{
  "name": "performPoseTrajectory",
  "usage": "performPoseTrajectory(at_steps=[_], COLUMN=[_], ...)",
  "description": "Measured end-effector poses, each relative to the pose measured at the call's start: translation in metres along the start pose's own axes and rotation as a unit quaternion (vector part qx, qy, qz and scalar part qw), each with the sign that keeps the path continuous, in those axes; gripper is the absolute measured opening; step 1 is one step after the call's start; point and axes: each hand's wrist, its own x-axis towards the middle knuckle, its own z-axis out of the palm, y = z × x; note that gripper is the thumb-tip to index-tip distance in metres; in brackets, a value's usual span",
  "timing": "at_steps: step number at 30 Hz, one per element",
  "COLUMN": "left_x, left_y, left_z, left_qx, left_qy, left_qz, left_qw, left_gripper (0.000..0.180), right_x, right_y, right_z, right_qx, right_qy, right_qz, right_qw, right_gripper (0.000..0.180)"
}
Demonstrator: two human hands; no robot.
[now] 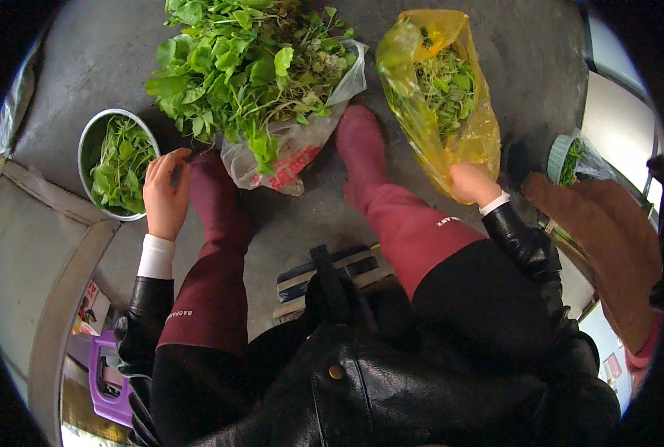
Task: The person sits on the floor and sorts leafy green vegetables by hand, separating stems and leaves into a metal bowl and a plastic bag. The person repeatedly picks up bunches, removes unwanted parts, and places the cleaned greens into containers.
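Note:
A big heap of leafy greens with stems and roots lies on a translucent plastic bag with red print. Left of it stands a metal bowl with picked greens inside. My left hand is beside the bowl's right rim, by the toe of my left boot; its fingers are loosely bent, the thumb apart, and no held thing shows. My right hand grips the near edge of a yellow plastic bag. That bag gapes, showing stems and leaf scraps. The right fingertips are partly hidden.
My maroon boots stand either side of the printed bag. Below me is a low striped seat. At right are a pale green basket with greens and a brown garment. A framed panel and purple plastic object flank my left.

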Motion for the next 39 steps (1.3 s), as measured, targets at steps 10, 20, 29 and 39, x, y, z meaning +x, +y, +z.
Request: performPoseTrajectory(at_steps=[10, 20, 29, 39], left_x=[-0.002, -0.002, -0.004, 0.008], left_y=[-0.004, -0.005, -0.003, 0.013], left_z=[0.000, -0.003, -0.008, -0.018], left_qx=[-0.009, -0.012, -0.001, -0.011], left_qy=[0.009, 0.015, -0.008, 0.032], left_qz=[0.009, 0.015, -0.001, 0.041], left_qw=[1.000, 1.000, 1.000, 0.999], left_gripper=[0.021, 0.023, 0.024, 0.018], right_x=[-0.005, -0.023, -0.015, 0.047], right_y=[0.021, 0.099, 0.067, -0.127], right_z=[-0.010, -0.009, -0.016, -0.167], right_qx=[-0.053, -0.027, -0.037, 0.399], right_qy=[-0.087, -0.130, -0.128, 0.285], right_qz=[0.118, 0.289, 0.221, -0.327], right_qw=[0.988, 0.948, 0.966, 0.808], right_gripper=[0.046, 0.055, 0.058, 0.029])
